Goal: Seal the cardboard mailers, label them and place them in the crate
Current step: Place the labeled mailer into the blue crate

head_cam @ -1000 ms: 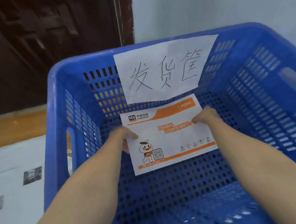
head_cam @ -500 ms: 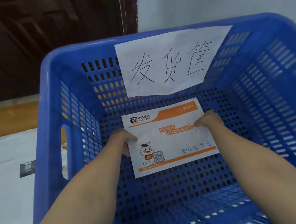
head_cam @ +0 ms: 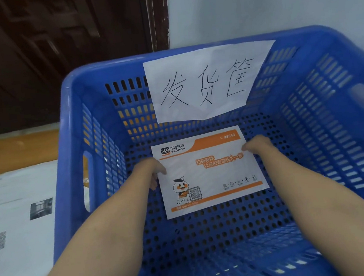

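Both hands are on the mailer (head_cam: 209,173) right now. The left hand (head_cam: 155,172) pinches its left edge with the thumb on top and fingers curled under, and the right hand (head_cam: 256,145) holds the right edge up near the top corner, though from this angle I can't really see how its fingers wrap. So the grip is closed on the mailer on both sides, no slack.

The mailer itself is low inside the crate (head_cam: 314,40), printed side up, roughly level. I honestly can't tell if it's already touching the perforated floor or hanging just above it.

What could go sideways, as I see it:

- If the hands let go unevenly, the side released first drops and the mailer skews or slides toward the far wall. It's light and flat, so it'll glide on that slick plastic.
- The fingers under the left edge could drag it back out when the hand pulls away.
- No shipping label shows on the face that's up. Might be on the underside, might be missing. If it's missing, it's going in too early.
- Lifting the forearms out carelessly could bump the near rim and shift the crate.

Beyond the hands, a handwritten paper sign (head_cam: 204,83) hangs on the far wall, and printed sheets (head_cam: 14,218) lie outside the crate, left of the left hand.
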{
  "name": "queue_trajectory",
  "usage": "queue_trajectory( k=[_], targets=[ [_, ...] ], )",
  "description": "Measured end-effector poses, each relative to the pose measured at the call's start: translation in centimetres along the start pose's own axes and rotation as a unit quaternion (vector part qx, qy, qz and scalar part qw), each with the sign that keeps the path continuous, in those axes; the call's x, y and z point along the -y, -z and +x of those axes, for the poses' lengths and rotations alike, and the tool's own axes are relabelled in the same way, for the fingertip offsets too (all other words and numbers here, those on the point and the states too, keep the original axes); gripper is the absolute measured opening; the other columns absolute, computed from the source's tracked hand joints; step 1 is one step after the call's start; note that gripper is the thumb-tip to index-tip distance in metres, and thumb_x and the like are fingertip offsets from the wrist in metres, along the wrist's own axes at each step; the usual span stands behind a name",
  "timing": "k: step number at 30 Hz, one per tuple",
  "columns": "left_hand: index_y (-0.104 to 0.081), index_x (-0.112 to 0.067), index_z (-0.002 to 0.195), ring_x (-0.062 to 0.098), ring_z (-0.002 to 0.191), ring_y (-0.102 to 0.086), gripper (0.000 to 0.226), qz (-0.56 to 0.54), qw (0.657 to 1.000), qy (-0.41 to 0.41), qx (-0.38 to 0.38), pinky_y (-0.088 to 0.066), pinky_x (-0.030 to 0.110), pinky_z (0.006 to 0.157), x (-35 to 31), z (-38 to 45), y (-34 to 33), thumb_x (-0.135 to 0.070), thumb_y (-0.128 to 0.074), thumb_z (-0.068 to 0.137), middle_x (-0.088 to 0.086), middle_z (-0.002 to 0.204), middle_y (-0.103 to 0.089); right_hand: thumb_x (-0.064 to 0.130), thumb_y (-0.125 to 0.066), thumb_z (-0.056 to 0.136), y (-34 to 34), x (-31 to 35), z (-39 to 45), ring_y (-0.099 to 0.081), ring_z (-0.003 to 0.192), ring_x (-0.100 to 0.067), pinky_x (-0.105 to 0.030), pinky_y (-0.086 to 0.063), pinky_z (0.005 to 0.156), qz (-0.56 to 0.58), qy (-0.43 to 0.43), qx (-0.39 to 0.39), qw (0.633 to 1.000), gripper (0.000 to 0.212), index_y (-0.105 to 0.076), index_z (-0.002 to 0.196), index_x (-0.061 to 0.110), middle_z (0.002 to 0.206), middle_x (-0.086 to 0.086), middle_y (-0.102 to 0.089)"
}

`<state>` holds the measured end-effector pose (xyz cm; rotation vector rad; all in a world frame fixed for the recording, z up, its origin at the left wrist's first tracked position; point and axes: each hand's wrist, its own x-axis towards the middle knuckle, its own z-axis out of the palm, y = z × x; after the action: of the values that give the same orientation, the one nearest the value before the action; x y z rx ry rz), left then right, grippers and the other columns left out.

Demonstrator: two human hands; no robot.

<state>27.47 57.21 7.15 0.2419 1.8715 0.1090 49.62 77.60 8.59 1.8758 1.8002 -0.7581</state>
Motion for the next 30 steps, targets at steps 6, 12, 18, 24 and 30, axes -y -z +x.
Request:
queue_trajectory(
  k=[6,12,18,24,30],
  targets=[
    [-0.041,0.012,0.135,0.034,0.128,-0.047,0.065,0.010,0.999,-0.045,-0.008,-0.041,0.039,0.105,-1.3,-3.4,1.0,-0.037,-0.057,0.094,0.022,0.143,-0.043,0.031,-0.049,0.098,2.6,-0.2,-3.3,-0.030,0.138,-0.039,-0.049,-0.030,0.112,0.076,0.036,0.084,0.993,0.065,-0.022,0.148,-0.001,0.154,-0.020,-0.024],
    [-0.021,0.008,0.147,0.035,0.141,-0.028,0.075,-0.029,0.989,-0.141,-0.029,-0.032,0.041,0.112,-2.7,-11.1,0.4,-0.038,-0.053,0.097,0.023,0.154,-0.024,0.034,-0.054,0.096,6.5,0.1,-10.8,-0.047,0.129,-0.032,-0.043,-0.039,0.109,0.086,0.104,0.097,0.986,0.059,-0.043,0.134,-0.009,0.138,-0.021,-0.049],
    [-0.016,0.006,0.148,0.033,0.144,-0.023,0.074,-0.064,0.970,-0.232,-0.042,-0.028,0.038,0.113,-3.0,-18.2,-0.5,-0.037,-0.049,0.099,0.022,0.156,-0.020,0.040,-0.053,0.095,9.2,-0.2,-16.9,-0.047,0.129,-0.034,-0.042,-0.040,0.108,0.126,0.172,0.076,0.974,0.069,-0.034,0.141,-0.009,0.143,-0.024,-0.043],
    [-0.037,0.007,0.140,0.030,0.128,-0.048,0.071,-0.031,0.950,-0.303,-0.063,-0.042,0.036,0.105,-2.0,-23.5,0.6,-0.045,-0.054,0.094,0.021,0.142,-0.045,0.047,-0.053,0.093,10.4,-0.3,-22.7,-0.055,0.121,-0.029,-0.044,-0.042,0.107,0.145,0.246,0.045,0.957,0.069,-0.041,0.137,-0.004,0.136,-0.018,-0.052],
    [-0.053,0.000,0.129,0.019,0.113,-0.061,0.066,-0.046,0.912,-0.395,-0.103,-0.049,0.027,0.093,1.6,-28.9,3.9,-0.054,-0.051,0.092,0.011,0.127,-0.060,0.044,-0.059,0.091,10.5,1.4,-29.8,-0.060,0.112,-0.025,-0.038,-0.046,0.102,0.218,0.336,-0.034,0.915,0.057,-0.052,0.127,0.000,0.126,-0.016,-0.059]
  ],
)
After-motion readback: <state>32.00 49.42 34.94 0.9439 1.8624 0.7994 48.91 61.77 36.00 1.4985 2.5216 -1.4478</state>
